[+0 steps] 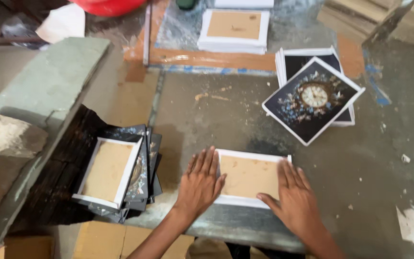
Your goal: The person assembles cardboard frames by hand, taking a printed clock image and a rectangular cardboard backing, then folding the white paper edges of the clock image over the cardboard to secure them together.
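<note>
A flat white-edged panel with a brown back lies face down on the grey worktable. My left hand presses flat on its left edge, fingers spread. My right hand rests palm down on its right edge. Neither hand grips anything.
A pile of dark clock-print panels sits at the right rear. Another stack with a brown-backed panel on top lies at the left. More white-edged panels are stacked at the back. A grey stone slab borders the left. Cardboard boxes stand below.
</note>
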